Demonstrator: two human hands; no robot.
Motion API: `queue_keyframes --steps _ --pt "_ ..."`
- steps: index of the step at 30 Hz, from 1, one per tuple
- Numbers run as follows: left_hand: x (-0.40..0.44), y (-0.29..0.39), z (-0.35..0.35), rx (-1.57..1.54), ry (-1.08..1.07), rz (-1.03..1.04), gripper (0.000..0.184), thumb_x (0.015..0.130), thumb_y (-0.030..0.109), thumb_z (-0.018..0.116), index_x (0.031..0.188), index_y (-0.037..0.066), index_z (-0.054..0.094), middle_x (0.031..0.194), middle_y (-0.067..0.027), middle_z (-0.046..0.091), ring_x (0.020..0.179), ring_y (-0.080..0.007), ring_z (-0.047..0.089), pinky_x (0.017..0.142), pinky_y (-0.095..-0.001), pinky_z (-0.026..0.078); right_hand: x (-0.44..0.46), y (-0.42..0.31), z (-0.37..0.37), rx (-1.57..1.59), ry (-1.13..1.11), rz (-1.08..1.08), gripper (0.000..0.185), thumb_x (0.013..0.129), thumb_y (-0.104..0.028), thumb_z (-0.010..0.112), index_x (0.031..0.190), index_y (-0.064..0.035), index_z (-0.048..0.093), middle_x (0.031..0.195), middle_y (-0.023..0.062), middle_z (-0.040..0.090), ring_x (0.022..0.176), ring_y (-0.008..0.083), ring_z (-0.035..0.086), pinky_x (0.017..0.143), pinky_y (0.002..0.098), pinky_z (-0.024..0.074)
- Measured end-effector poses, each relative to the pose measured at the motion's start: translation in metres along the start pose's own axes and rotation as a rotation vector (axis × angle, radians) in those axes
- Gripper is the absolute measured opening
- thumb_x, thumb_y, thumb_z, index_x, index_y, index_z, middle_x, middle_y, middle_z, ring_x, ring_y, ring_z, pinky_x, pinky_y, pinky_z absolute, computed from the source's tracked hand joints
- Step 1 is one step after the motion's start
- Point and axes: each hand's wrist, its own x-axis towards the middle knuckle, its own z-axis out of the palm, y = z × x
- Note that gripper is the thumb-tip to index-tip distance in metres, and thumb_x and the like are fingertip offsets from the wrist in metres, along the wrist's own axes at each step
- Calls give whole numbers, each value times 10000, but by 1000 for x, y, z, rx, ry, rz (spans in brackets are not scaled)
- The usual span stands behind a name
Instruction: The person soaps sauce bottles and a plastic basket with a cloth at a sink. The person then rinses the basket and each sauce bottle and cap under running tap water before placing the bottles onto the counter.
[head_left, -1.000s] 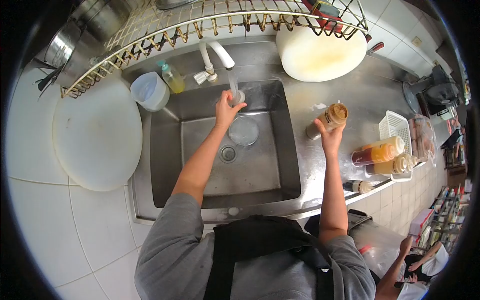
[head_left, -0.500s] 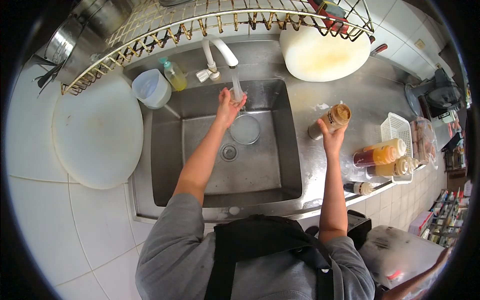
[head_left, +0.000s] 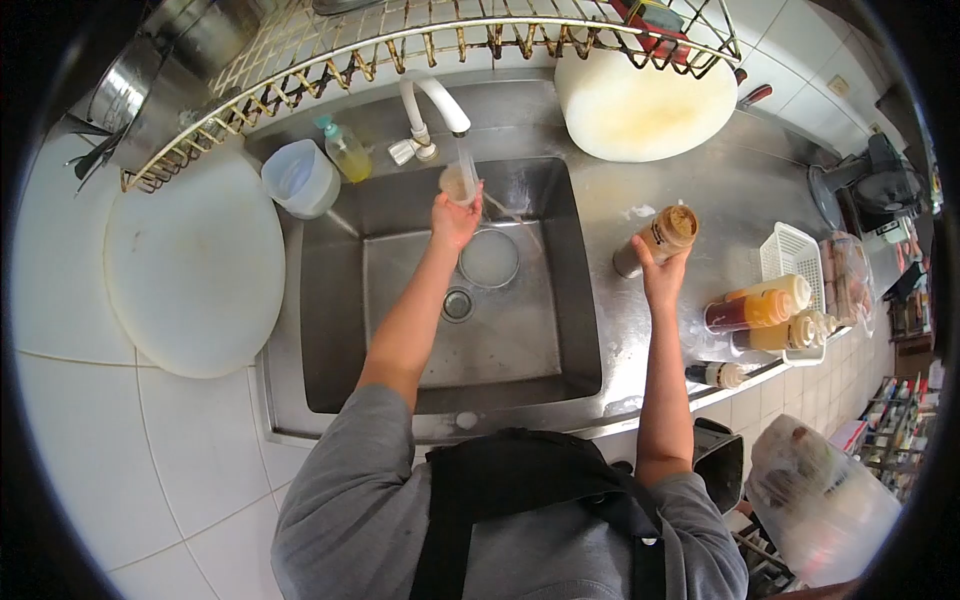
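Observation:
My left hand (head_left: 457, 222) is closed on a small translucent plastic cup-like piece (head_left: 456, 184), tilted under the white faucet (head_left: 441, 105) with water streaming onto it. Whether the piece is a cup or a bottle's cap I cannot tell. Over on the steel counter (head_left: 640, 180), my right hand (head_left: 662, 275) wraps around a clear plastic bottle (head_left: 640, 252) with brown contents. That bottle leans toward the right, its brown-smeared open mouth facing up. Below my left hand lies a round translucent disc (head_left: 489, 258) on the sink (head_left: 400, 350) floor, near the drain (head_left: 457, 305).
Several squeeze bottles (head_left: 752, 311) lie by a white basket (head_left: 793, 255) to the right. A soap pump bottle (head_left: 346, 150) and white tub (head_left: 301, 178) stand left of the faucet. A rusty rack (head_left: 400, 38) hangs above; round white boards (head_left: 195, 265) lean beside the sink.
My left hand has turned the translucent piece and shifted slightly left under the stream. My right hand stays around the bottle. At lower right, a large clear plastic bag has moved.

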Motion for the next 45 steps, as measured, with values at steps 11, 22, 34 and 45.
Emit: queue_keyframes --steps 11,22,34,45 --pt "-13 -19 -3 52 80 -24 448 967 342 375 1271 32 486 1241 -192 570 1032 -271 581 814 -341 504 3 11 2 29 -20 -15 795 715 -268 848 1312 25 412 1219 166 546 1114 283 553 975 391 424" --pt "-21 -11 16 1621 161 799 688 761 83 764 1343 109 398 1167 -126 623 1047 -293 580 848 -406 478 3 14 2 55 -30 5 778 705 -261 849 1292 23 425 1208 159 542 1119 283 550 970 390 426" --pt "-39 -12 -3 1847 77 898 701 644 82 835 1240 70 466 1210 -112 591 1130 -360 506 964 -454 407 2 15 3 54 -51 -16 793 719 -278 842 1290 38 392 1204 190 553 1117 294 559 961 395 435" --pt "-33 -19 -22 1413 71 757 544 817 185 762 1264 56 480 1238 -139 576 1116 -291 590 908 -378 516 1 17 2 25 -52 1 782 720 -299 838 1288 18 403 1210 180 561 1124 298 560 959 395 435"
